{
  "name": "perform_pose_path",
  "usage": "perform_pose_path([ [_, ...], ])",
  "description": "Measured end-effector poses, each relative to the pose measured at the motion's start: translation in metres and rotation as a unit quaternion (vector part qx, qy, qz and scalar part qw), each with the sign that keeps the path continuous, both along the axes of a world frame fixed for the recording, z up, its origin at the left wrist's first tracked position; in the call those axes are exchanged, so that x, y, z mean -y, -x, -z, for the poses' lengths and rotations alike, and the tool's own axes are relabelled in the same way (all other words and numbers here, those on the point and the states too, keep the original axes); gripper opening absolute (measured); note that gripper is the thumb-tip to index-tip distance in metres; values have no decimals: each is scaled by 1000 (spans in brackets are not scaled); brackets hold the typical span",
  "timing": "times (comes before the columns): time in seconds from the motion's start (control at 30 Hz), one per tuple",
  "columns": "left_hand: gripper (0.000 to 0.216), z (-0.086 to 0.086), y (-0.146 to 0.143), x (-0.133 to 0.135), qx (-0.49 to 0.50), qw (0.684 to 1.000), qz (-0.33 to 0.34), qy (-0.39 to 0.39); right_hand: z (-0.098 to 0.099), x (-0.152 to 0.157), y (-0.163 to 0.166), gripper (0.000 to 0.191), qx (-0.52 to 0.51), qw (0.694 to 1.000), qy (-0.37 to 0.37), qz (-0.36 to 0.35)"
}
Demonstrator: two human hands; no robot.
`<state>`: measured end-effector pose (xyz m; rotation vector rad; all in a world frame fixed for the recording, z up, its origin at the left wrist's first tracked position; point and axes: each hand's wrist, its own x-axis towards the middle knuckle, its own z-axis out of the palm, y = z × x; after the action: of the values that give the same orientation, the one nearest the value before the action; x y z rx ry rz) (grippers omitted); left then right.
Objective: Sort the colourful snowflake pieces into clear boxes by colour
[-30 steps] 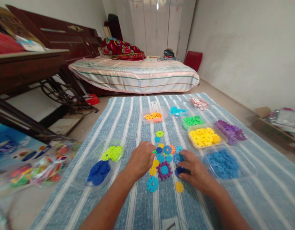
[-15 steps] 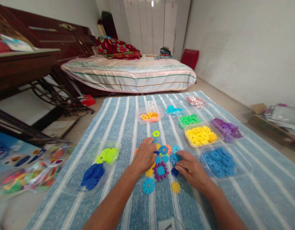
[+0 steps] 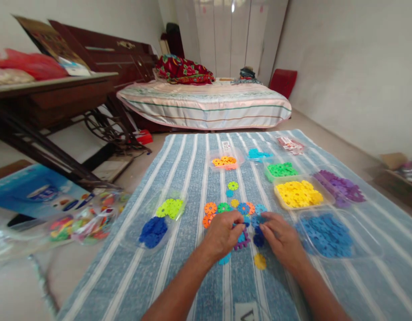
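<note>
Several snowflake discs lie joined or close together on the striped cloth, among them orange discs [image 3: 210, 208], a green disc [image 3: 224, 207] and a blue disc with an orange one. My left hand [image 3: 222, 232] is closed over the middle of them, a small dark blue disc [image 3: 246, 221] pinched at its fingertips. Under it shows part of a purple square piece [image 3: 242, 241]. My right hand [image 3: 282, 236] has thumb and fingers closed at the edge of a blue snowflake disc [image 3: 257, 220]. Just below its fingertips is a dark blue disc [image 3: 258, 240]. A yellow disc [image 3: 260, 261] lies nearer me.
Clear tubs of yellow discs [image 3: 298, 194], green discs [image 3: 282, 169], purple discs [image 3: 341, 185] and blue discs [image 3: 326, 235] stand right. One clear tub [image 3: 125, 243] with lime and dark blue discs is left. Orange discs [image 3: 224, 161] are farther back. A bed [image 3: 206, 104] stands beyond.
My left hand has moved right and slightly toward me, uncovering orange and green discs. My right hand stays beside the blue disc. The view has turned left.
</note>
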<state>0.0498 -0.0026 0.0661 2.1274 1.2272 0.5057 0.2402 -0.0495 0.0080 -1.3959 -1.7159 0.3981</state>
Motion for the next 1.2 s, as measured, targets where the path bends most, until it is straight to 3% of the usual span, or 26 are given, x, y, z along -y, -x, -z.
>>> perform_pose_path([
  [0.13, 12, 1, -3, 10, -15, 1000, 19, -4, 0, 3, 7, 23, -9, 1000, 5, -15],
  [0.27, 16, -19, 17, 15, -65, 994, 14, -83, 3, 3, 3, 25, -19, 1000, 6, -1],
  [0.47, 25, -61, 109, 7, -160, 964, -149, -151, 2, 1, -3, 23, -30, 999, 0, 27],
  [0.57, 29, -64, 154, 2, -243, 941, -191, -138, -1, -1, 0, 24, -38, 999, -9, 30],
  [0.7, 28, -58, 183, -1, -311, 928, -167, -118, -2, -3, 2, 24, -45, 998, -10, 34],
  [0.8, 25, -58, 174, 0, -285, 925, -189, -167, -3, -2, 3, 24, -47, 998, -8, 38],
  [0.87, 27, -60, 155, 2, -224, 940, -189, -175, -6, -1, 5, 24, -45, 998, -11, 37],
  [1.03, 24, -50, 78, 20, -81, 993, -47, -66, -18, 4, 24, 23, -47, 999, -21, 2],
  [1.13, 20, -32, 40, 29, -27, 999, 24, 1, -24, 9, 41, 20, -54, 998, -31, -30],
  [1.2, 15, -22, 26, 32, -13, 999, 24, 26, -26, 10, 50, 18, -62, 996, -35, -55],
])
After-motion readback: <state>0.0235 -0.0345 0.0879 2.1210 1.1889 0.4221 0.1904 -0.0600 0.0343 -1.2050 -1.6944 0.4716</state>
